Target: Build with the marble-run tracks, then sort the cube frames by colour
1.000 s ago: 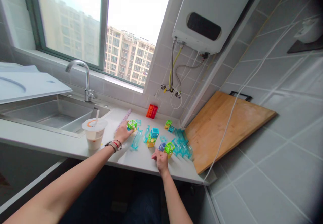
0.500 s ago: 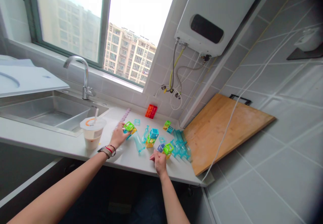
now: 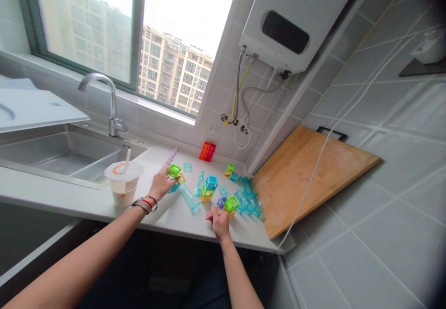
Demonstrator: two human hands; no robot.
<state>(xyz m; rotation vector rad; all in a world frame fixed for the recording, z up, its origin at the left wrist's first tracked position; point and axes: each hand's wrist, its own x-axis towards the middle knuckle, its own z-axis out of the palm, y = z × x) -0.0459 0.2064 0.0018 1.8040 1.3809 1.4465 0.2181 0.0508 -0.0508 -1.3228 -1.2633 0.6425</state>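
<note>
At a white kitchen desk [image 3: 181, 213], the left hand [image 3: 160, 184] holds a lime-green translucent plastic cube [image 3: 173, 170] at its one o'clock, grip clamped on it. The right hand [image 3: 219, 218] touches a green-and-yellow block cluster [image 3: 230, 204] at one o'clock; its grip's state cannot be told. A lidded plastic cup [image 3: 123, 183] stands at the left hand's nine o'clock.

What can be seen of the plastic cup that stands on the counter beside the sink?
The cup is clear plastic, wider at the top, with a flat white lid that bears an orange ring. A pale straw stands through the lid. A beige drink shows inside. It stands upright on the white counter, by the sink, left of the left hand, which holds a green block; no hand touches the cup.
</note>
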